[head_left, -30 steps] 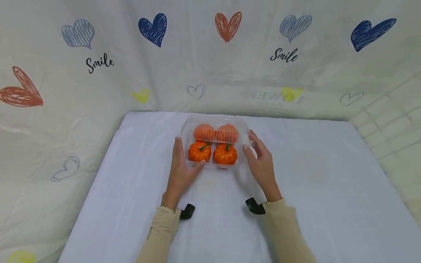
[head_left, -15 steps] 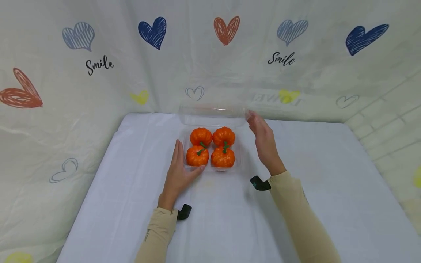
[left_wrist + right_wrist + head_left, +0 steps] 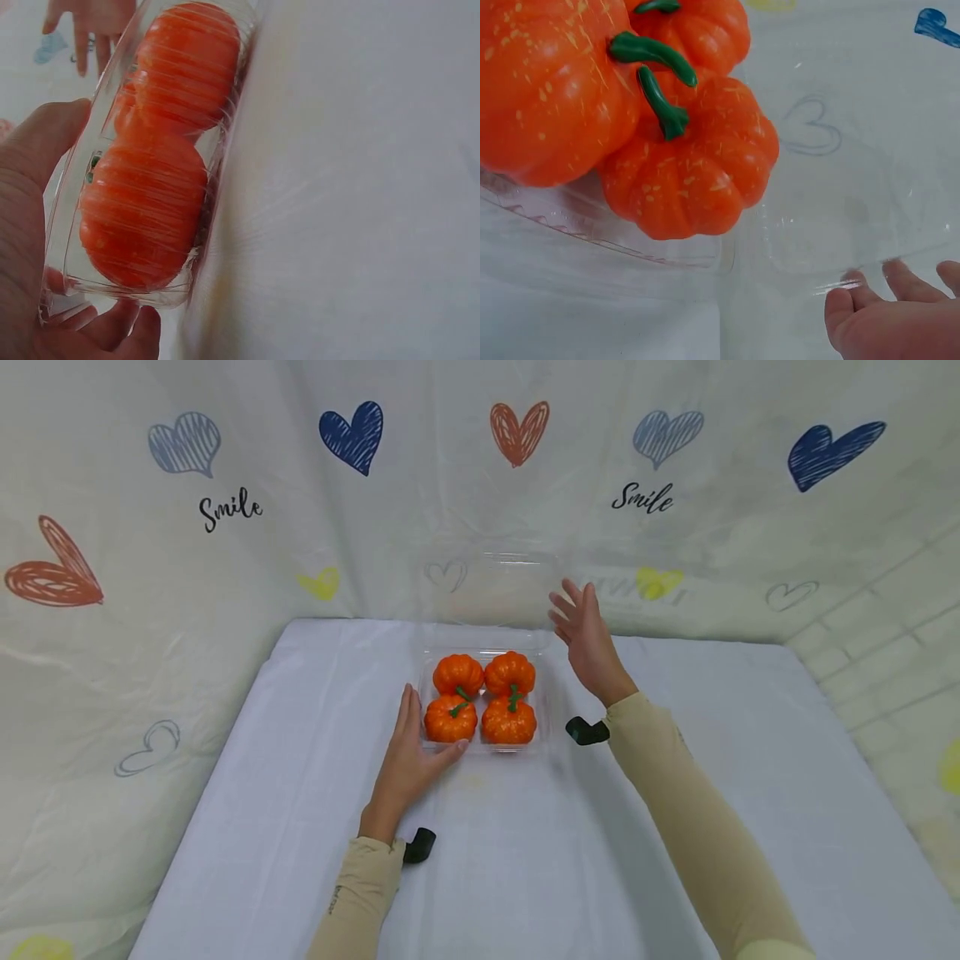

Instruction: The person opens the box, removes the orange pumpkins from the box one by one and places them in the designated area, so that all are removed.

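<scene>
A clear plastic clamshell box (image 3: 546, 718) sits on the table with several orange toy pumpkins (image 3: 510, 720) inside, their stems green. Its hinged lid (image 3: 487, 597) stands raised behind the base, against the backdrop. My left hand (image 3: 405, 768) holds the box's near left corner, thumb at the front rim and fingers along the left side. In the left wrist view those fingers (image 3: 112, 326) bend around the box's end, partly hidden by it. Beside the lid's right edge is my right hand (image 3: 588, 639), fingers spread and holding nothing; in the right wrist view, its fingertips overlap the lid's edge.
A white cloth covers the table (image 3: 712, 760). Close behind the box hangs a pale backdrop (image 3: 420, 485) printed with hearts and words. Each sleeve carries a black wrist camera, the left one (image 3: 420, 845) and the right one (image 3: 587, 732).
My right hand has swung the lid up and back from over the pumpkins, then come off its edge with fingers spread. My left hand has stayed at the box's corner.
</scene>
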Demonstrator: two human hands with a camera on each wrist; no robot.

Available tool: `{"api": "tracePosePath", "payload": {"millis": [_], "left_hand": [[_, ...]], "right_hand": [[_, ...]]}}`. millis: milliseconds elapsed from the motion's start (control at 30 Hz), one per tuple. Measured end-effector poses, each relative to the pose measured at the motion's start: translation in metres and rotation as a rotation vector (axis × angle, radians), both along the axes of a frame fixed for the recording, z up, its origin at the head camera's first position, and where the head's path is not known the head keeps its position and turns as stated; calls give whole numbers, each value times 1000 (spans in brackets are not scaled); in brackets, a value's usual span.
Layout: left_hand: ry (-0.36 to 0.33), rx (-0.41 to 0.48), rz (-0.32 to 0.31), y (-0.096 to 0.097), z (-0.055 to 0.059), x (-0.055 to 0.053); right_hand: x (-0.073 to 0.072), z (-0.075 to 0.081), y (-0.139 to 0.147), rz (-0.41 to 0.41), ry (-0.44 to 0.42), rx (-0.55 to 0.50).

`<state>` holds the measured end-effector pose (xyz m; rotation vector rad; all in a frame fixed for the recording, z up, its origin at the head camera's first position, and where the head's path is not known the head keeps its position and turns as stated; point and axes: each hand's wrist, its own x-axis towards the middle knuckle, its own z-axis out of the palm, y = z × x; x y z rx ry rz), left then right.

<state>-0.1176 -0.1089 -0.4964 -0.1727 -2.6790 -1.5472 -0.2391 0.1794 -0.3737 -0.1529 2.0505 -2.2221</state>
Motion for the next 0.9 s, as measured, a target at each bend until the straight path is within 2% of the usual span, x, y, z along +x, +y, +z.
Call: {"api": "tracePosePath", "payload": {"millis": [133, 300, 533, 733, 900], "left_hand": [[-28, -10, 6, -1, 0, 3], [-50, -6, 0, 1, 3, 8], [-63, -12, 1, 1, 5, 10], [-72, -18, 4, 1, 8, 11], [-76, -23, 6, 2, 10, 13]], "right_hand": [[-10, -2, 3, 54, -71, -24], [-19, -7, 8, 71, -173, -59], [-21, -19, 13, 77, -308, -151], [-20, -32, 13, 74, -333, -160], [-14, -41, 15, 74, -340, -140]]}}
